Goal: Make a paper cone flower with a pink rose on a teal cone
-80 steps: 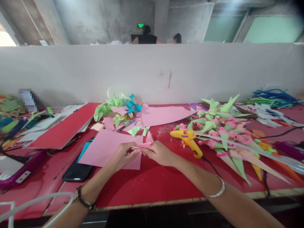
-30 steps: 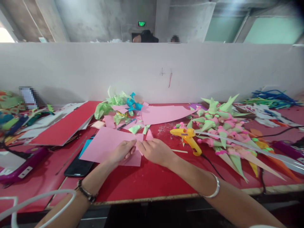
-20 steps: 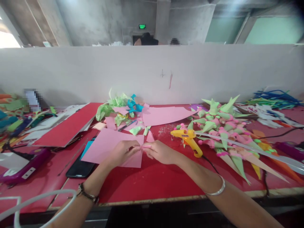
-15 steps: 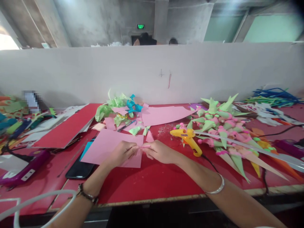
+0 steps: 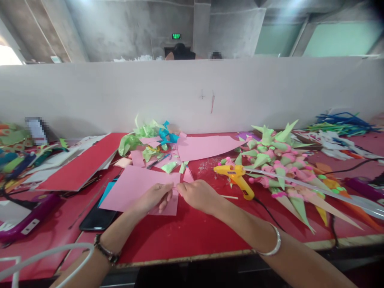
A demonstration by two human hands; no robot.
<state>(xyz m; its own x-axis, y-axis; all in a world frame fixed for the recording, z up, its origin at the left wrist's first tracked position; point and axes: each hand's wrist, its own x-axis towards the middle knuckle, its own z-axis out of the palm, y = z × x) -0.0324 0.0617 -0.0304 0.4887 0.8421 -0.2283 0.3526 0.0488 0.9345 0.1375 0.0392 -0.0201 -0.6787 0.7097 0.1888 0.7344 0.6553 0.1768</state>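
Both of my hands meet over the right edge of a pink paper sheet (image 5: 126, 188) lying on the red table. My left hand (image 5: 156, 198) is closed, its thumb and forefinger pinching a small pink paper strip (image 5: 175, 187). On the strip's other side my right hand (image 5: 198, 196) is also closed, knuckles up; its fingertips are mostly hidden. A thin cream stick (image 5: 229, 197) shows beyond my right wrist; whether it is held or lying there I cannot tell. A small pink paper triangle (image 5: 188, 175) lies just behind my right hand.
A yellow glue gun (image 5: 237, 178) lies right of my hands, beside a pile of green and pink paper cones (image 5: 282, 160). Paper scraps (image 5: 150, 140) and a large pink sheet (image 5: 207, 147) lie behind. A black phone (image 5: 99, 218) and purple power strip (image 5: 30, 216) are left.
My right hand has turned so its back and knuckles face up more. My left hand's lower fingers have loosened. The cream stick now shows by my right wrist.
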